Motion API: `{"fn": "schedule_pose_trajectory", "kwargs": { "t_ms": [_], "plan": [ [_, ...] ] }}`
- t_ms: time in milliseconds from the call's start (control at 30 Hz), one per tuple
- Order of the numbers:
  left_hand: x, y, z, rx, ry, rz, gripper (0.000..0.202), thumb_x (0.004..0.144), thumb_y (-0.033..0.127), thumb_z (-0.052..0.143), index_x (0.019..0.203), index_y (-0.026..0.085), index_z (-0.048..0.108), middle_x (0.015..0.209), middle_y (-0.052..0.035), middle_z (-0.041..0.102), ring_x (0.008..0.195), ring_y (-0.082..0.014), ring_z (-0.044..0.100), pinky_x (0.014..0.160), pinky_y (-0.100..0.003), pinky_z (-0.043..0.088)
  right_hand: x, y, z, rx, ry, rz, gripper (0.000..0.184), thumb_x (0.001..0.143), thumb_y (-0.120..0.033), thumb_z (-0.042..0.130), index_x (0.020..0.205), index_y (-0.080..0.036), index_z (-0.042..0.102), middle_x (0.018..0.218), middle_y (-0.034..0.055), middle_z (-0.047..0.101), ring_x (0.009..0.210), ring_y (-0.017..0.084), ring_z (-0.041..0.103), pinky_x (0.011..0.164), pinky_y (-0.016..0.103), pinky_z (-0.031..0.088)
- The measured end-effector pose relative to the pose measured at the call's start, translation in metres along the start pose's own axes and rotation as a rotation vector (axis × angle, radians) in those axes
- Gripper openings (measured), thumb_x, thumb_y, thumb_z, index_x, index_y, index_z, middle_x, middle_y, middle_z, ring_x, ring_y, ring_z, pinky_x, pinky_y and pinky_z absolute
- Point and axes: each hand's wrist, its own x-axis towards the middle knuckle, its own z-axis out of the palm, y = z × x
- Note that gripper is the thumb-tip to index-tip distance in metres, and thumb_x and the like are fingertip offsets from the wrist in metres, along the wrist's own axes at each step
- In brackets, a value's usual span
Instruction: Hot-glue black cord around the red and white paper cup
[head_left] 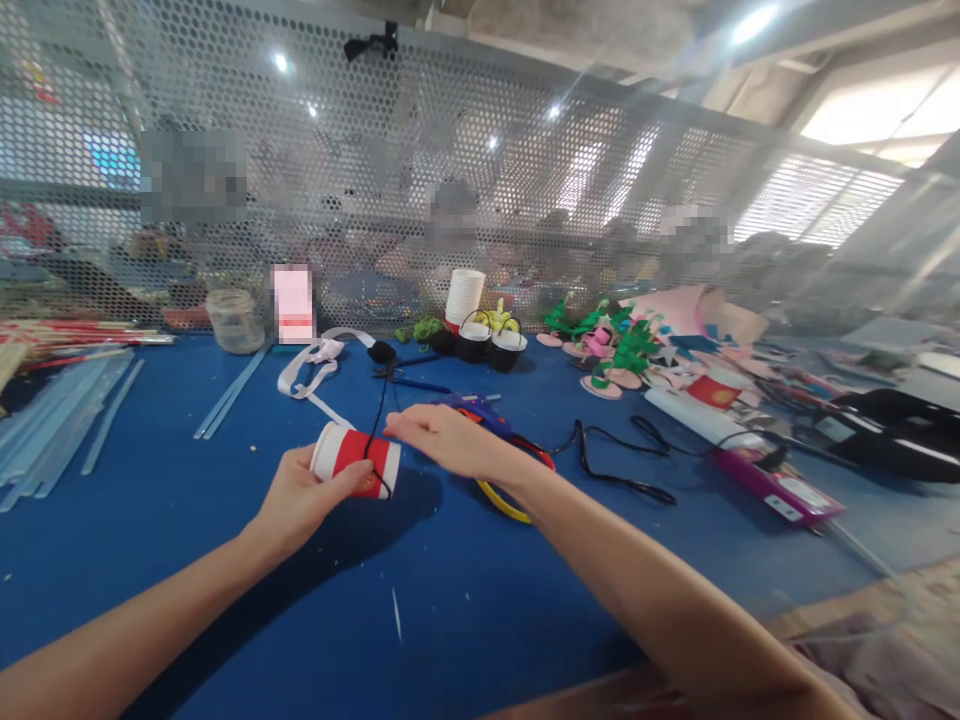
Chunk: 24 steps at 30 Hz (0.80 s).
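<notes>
My left hand (300,495) grips a white paper cup (322,450) with a red band, tipped on its side above the blue table. Black yarn (373,432) crosses the cup, with my left thumb pressed near it. My right hand (435,438) is just to the right of the cup, its fingers closed together by the yarn; they seem to pinch a strand, though the grip itself is partly hidden. Behind the cup lies a small black yarn ball (382,352), from which the strand runs down towards my hands.
Scissors with yellow and red handles (504,503) lie under my right forearm. Black-wrapped cups (474,343) stand by a cup stack (465,290). Glue sticks (64,425) and a jar (235,320) are left; green craft plants (634,345), a black cord (585,460) and a purple power strip (780,487) right.
</notes>
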Motion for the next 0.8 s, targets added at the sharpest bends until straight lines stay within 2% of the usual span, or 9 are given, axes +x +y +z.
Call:
{"fn": "schedule_pose_trajectory", "kwargs": {
  "t_ms": [33,100,167,267,367,467,600,800],
  "plan": [
    [-0.001,0.001,0.001,0.007,-0.002,-0.003,0.01,0.052,0.021,0.071,0.057,0.014,0.065,0.05,0.0014,0.065,0.044,-0.0093,0.055,0.047,-0.018,0.045,0.001,-0.005,0.007,0.041,-0.05,-0.039,0.039,0.08,-0.043,0.039,0.071,-0.014,0.065,0.072,0.0033,0.062,0.069,0.014,0.056,0.062,0.025,0.04],
    [-0.002,0.004,0.002,0.022,-0.009,0.007,0.009,0.05,0.019,0.07,0.052,0.014,0.064,0.045,0.003,0.062,0.041,-0.0079,0.052,0.044,-0.016,0.042,0.003,-0.011,0.019,0.107,-0.048,-0.058,0.03,0.077,-0.038,0.046,0.079,-0.014,0.064,0.083,0.0048,0.062,0.077,0.015,0.056,0.068,0.025,0.041],
    [-0.003,0.004,0.004,0.05,-0.022,0.013,0.008,0.05,0.019,0.07,0.051,0.014,0.063,0.044,0.0032,0.061,0.041,-0.0081,0.052,0.043,-0.016,0.041,0.003,-0.015,0.028,0.198,0.064,-0.039,0.024,0.071,-0.031,0.056,0.086,-0.013,0.062,0.09,0.0058,0.061,0.082,0.014,0.055,0.073,0.025,0.041],
    [-0.002,0.003,0.004,0.099,-0.046,-0.002,0.009,0.052,0.021,0.069,0.052,0.014,0.063,0.047,0.0019,0.062,0.043,-0.0095,0.053,0.045,-0.018,0.041,0.002,-0.016,0.033,0.294,0.183,-0.017,0.014,0.068,-0.023,0.058,0.077,-0.013,0.061,0.084,0.0041,0.061,0.077,0.012,0.054,0.073,0.024,0.041],
    [-0.001,-0.001,0.002,0.087,-0.06,-0.029,0.011,0.054,0.023,0.069,0.056,0.014,0.063,0.05,0.0019,0.063,0.046,-0.01,0.054,0.048,-0.019,0.043,0.0,-0.014,0.03,0.306,0.195,0.023,0.01,0.068,-0.023,0.058,0.066,-0.014,0.059,0.073,0.0017,0.059,0.067,0.011,0.051,0.066,0.024,0.04],
    [0.001,-0.006,-0.001,0.0,-0.066,-0.067,0.014,0.056,0.025,0.07,0.062,0.014,0.063,0.054,0.002,0.064,0.049,-0.0101,0.056,0.052,-0.019,0.044,-0.002,-0.012,0.025,0.39,0.197,0.071,0.012,0.067,-0.026,0.059,0.067,-0.014,0.06,0.066,-0.0005,0.057,0.058,0.009,0.048,0.059,0.023,0.039],
    [0.002,-0.006,-0.001,-0.066,-0.03,-0.137,0.018,0.057,0.026,0.07,0.066,0.014,0.062,0.056,0.0017,0.065,0.049,-0.01,0.056,0.052,-0.02,0.045,-0.004,-0.009,0.018,0.516,0.278,0.052,0.013,0.065,-0.027,0.061,0.066,-0.015,0.06,0.062,-0.0025,0.056,0.056,0.008,0.047,0.058,0.023,0.039],
    [0.0,0.001,0.004,-0.13,-0.019,-0.193,0.019,0.056,0.025,0.071,0.068,0.013,0.063,0.059,-0.0002,0.067,0.051,-0.0108,0.058,0.052,-0.02,0.047,-0.005,-0.01,0.012,0.499,0.345,0.048,0.011,0.064,-0.025,0.062,0.064,-0.014,0.06,0.057,-0.0037,0.054,0.054,0.007,0.046,0.056,0.022,0.039]
  ]
}}
